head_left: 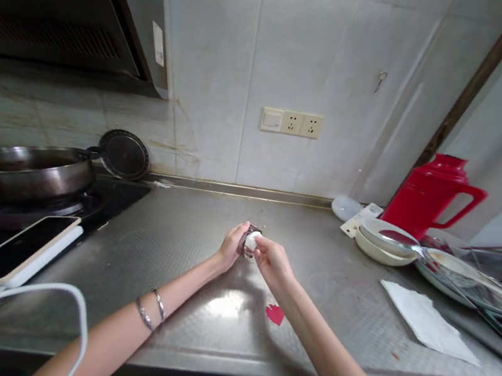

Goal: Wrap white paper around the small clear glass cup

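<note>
The left hand (230,245) holds a small dark-brown crinkled bundle (241,247) above the grey metal counter (198,218). The right fingertips pinch the small round white piece (251,239) at its opening. The work seems halfway (my judgement only): white piece and bundle are together, not yet separate or closed.

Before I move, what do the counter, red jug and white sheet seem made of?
Counter: metal, likely steel; dimpled, with bright glare. Red jug: probably smooth hard plastic, evenly coloured with a moulded-looking handle. White sheet: matte, likely tissue paper; thin, one edge uneven.
</note>
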The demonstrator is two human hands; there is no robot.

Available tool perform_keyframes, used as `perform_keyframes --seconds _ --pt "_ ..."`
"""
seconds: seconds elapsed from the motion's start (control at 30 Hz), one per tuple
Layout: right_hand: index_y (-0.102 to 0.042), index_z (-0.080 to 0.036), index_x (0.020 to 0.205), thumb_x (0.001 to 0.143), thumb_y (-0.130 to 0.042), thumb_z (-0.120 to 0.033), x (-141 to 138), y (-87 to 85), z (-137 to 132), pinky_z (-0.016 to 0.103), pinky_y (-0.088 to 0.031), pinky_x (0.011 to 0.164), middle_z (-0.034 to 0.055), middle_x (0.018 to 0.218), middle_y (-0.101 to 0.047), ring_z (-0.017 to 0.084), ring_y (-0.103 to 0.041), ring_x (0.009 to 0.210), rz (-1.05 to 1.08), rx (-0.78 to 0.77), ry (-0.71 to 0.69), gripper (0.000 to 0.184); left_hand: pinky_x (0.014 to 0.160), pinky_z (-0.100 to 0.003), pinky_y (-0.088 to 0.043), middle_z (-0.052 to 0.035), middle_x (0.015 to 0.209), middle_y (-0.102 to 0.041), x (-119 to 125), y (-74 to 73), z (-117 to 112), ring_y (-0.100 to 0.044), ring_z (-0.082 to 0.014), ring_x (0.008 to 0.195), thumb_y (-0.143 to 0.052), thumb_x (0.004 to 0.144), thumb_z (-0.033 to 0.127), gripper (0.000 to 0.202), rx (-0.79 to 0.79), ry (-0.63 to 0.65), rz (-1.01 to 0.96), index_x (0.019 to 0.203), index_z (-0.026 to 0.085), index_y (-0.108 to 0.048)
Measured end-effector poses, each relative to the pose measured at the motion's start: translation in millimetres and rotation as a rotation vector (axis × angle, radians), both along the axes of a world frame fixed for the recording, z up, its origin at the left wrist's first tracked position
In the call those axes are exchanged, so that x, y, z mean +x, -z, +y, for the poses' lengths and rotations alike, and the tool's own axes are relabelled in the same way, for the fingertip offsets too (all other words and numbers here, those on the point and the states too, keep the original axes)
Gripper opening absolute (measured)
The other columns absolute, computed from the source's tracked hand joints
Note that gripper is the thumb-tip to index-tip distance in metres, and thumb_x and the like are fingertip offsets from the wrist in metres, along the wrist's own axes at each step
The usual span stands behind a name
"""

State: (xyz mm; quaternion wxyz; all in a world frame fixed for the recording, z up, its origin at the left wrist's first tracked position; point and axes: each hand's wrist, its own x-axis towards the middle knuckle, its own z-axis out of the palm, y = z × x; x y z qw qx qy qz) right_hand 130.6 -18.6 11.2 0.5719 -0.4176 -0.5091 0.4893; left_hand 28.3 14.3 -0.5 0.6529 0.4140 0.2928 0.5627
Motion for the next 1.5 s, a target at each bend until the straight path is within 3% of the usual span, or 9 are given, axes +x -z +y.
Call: perform_keyframes --seconds 0.2,0.33,0.4,0.5,0.63,0.77,0.97,1.17,1.5 --pt "-0.066 -0.012 0.082 0.073 -0.061 -0.039 27.3 -10.9 -5.4 0.025 -0.054 0.055 0.0044 0.075 -0.066 0.015 -0.06 0.066 0.05 0.016 0.028 0.028 0.049 -0.032 -0.05 -0.0099 0.071 -0.068 -13.5 -9.5 10.0 -0.064 -0.0218 0.057 -0.04 0.082 0.055 0.05 -0.34 0.343 0.01 0.089 0.011 -0.063" --pt "-0.067 -0.015 0.093 0.086 -0.05 -0.034 57.0 -26.4 -5.7 0.03 -0.056 0.063 0.0057 0.084 -0.069 0.017 -0.064 0.072 -0.465 0.546 0.301 0.026 0.042 -0.032 -0.049 -0.0156 0.084 -0.069 -28.5 -10.6 18.8 -0.067 -0.0281 0.069 -0.042 0.08 0.052 0.051 -0.39 0.53 0.036 0.101 0.01 -0.059" --pt "-0.065 -0.017 0.103 0.092 -0.044 -0.024 68.1 -35.0 -6.2 0.034 -0.053 0.079 0.0082 0.1 -0.069 0.02 -0.064 0.093 -0.874 0.888 0.164 0.025 0.04 -0.029 -0.047 -0.018 0.087 -0.069 -33.5 -11.7 20.3 -0.067 -0.028 0.07 -0.044 0.079 0.053 0.051 -0.364 0.628 0.072 0.102 0.01 -0.059" --pt "-0.061 -0.017 0.111 0.095 -0.039 -0.018 72.1 -46.6 -8.1 0.033 -0.051 0.078 0.0099 0.114 -0.066 0.022 -0.057 0.111 -1.386 1.249 -0.136 0.027 0.036 -0.026 -0.043 -0.0191 0.088 -0.069 -36.0 -15.1 19.3 -0.067 -0.0275 0.066 -0.042 0.08 0.055 0.052 -0.324 0.797 0.167 0.102 0.011 -0.058" --pt "-0.06 -0.013 0.101 0.096 -0.035 -0.014 57.5 -55.0 -8.3 0.029 -0.048 0.07 0.0117 0.115 -0.063 0.018 -0.056 0.107 -1.716 1.482 -0.34 0.026 0.031 -0.025 -0.037 -0.0197 0.083 -0.069 -31.8 -16.7 16.7 -0.065 -0.0261 0.056 -0.039 0.081 0.055 0.054 -0.332 0.978 0.334 0.097 0.009 -0.06" --pt "-0.06 -0.013 0.091 0.093 -0.039 -0.01 42.5 -55.5 -4.2 0.029 -0.046 0.075 0.0075 0.091 -0.065 0.016 -0.055 0.094 -1.81 1.586 -0.482 0.022 0.027 -0.024 -0.03 -0.0182 0.075 -0.068 -27.7 -13.3 15.9 -0.061 -0.0243 0.048 -0.041 0.077 0.055 0.05 -0.37 0.996 0.463 0.082 0.01 -0.062" --pt "-0.06 -0.016 0.085 0.088 -0.044 -0.007 36.7 -49.8 -2.8 0.029 -0.044 0.075 0.0058 0.081 -0.063 0.018 -0.053 0.089 -1.855 1.422 -0.382 0.019 0.028 -0.021 -0.02 -0.0131 0.06 -0.064 -29.6 -12.5 15.6 -0.06 -0.0222 0.045 -0.044 0.072 0.059 0.049 -0.265 0.811 0.439 0.071 0.012 -0.06" --pt "-0.064 -0.012 0.084 0.082 -0.048 -0.005 26.9 -36.7 -15.7 0.03 -0.043 0.077 0.0114 0.084 -0.064 0.022 -0.055 0.093 -1.798 0.867 -0.213 0.018 0.029 -0.022 -0.017 -0.0045 0.049 -0.057 -22.4 -12.4 11.0 -0.051 -0.0147 0.035 -0.038 0.077 0.053 0.045 -0.187 0.503 0.352 0.067 0.014 -0.057" --pt "-0.054 -0.015 0.053 0.075 -0.044 -0.012 15.8 -20.8 -27.0 0.022 -0.028 0.055 -0.0039 0.051 -0.043 0.01 -0.04 0.054 -0.807 0.264 -0.159 0.024 0.029 -0.021 -0.014 0.0012 0.044 -0.049 -7.7 -5.2 -1.5 -0.037 -0.0093 0.028 -0.038 0.08 0.051 0.044 -0.149 0.258 0.217 0.074 0.012 -0.06"
